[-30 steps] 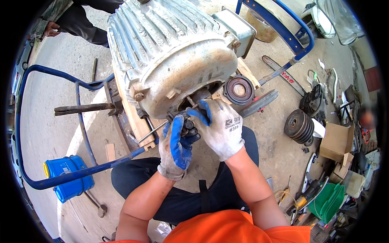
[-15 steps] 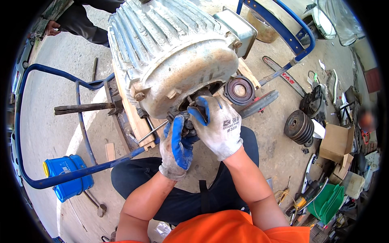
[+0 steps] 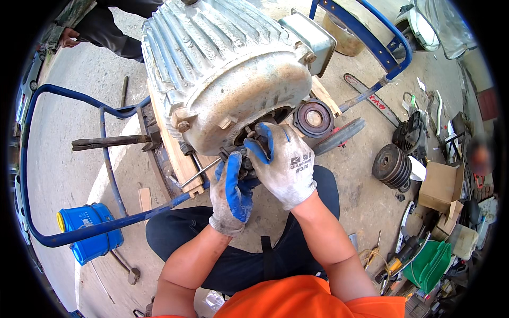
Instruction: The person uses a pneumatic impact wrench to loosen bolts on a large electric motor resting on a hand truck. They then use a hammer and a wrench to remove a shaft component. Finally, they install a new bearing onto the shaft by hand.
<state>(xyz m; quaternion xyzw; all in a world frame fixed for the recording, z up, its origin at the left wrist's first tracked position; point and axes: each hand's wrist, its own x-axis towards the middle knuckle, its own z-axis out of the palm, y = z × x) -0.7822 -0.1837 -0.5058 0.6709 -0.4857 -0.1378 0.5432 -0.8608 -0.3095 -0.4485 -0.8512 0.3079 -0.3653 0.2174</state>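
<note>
A large silver electric motor [image 3: 244, 100] with cooling fins lies in front of me, its round end cover toward me. Both my hands wear white work gloves with blue palms and work at the cover's central opening. My left hand [image 3: 230, 196] is closed from below around a dark, greasy metal part [image 3: 245, 168] at the opening's lower edge. My right hand [image 3: 289, 164] is at the opening's right side, thumb and fingers curled together; what they pinch is mostly hidden. A thin metal rod [image 3: 200, 173] runs out to the left of my left hand.
Wooden planks [image 3: 165, 151] and a blue tubular cart frame [image 3: 106, 233] carry the motor. A round flanged cover [image 3: 314, 117] lies right of it. Further right are a chainsaw [image 3: 405, 135], a grooved pulley [image 3: 392, 167] and a cardboard box [image 3: 440, 185]. A person's legs [image 3: 106, 32] show far left.
Both hands stay at the opening. My right hand has shifted very slightly; the motor and the things around it have not moved.
</note>
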